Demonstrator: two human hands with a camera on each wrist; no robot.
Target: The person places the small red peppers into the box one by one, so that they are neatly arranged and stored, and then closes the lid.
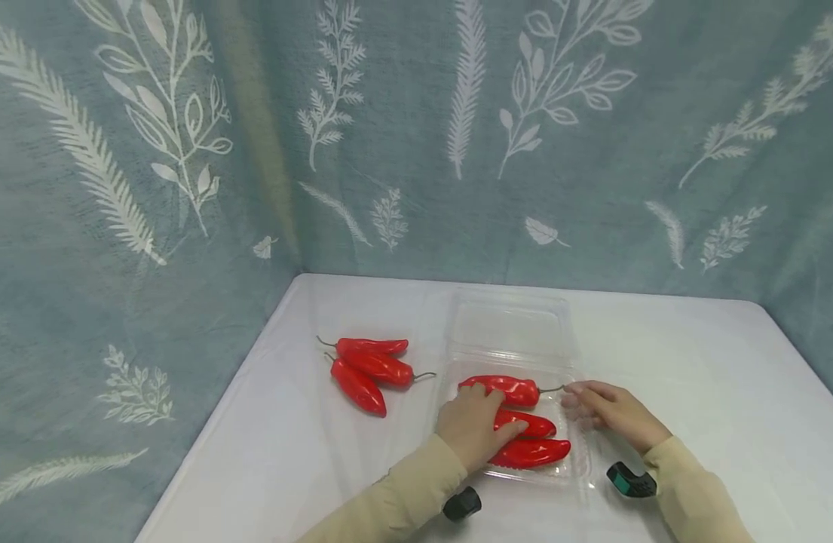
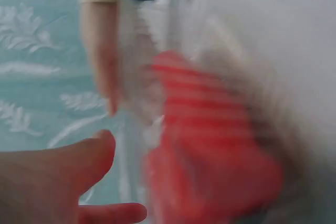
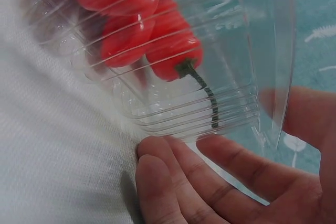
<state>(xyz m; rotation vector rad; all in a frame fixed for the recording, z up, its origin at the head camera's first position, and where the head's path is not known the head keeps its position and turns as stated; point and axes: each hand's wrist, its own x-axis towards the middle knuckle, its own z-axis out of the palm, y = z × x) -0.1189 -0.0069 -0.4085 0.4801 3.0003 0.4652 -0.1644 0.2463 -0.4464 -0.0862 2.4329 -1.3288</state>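
Note:
Three red chili peppers [image 1: 525, 454] lie in the bottom half of a clear plastic clamshell container [image 1: 561, 477]. My left hand [image 1: 473, 426] reaches over them, fingers extended across the upper pepper [image 1: 514, 390] and thumb over the middle one. Red peppers look blurred in the left wrist view, beside my left thumb. At the container's right side, my right hand [image 1: 616, 411] holds the wall, with the thumb at the rim and the fingers [image 3: 231, 156] outside. The upper pepper's dark stem [image 3: 212, 103] points toward those fingers.
Left of the container, three more red chili peppers [image 1: 375, 367] lie in a loose heap on the white tabletop [image 1: 274, 452]. The container's lid [image 1: 511, 317] is folded back behind it. A patterned blue-green cloth [image 1: 416, 151] stands behind and at the sides.

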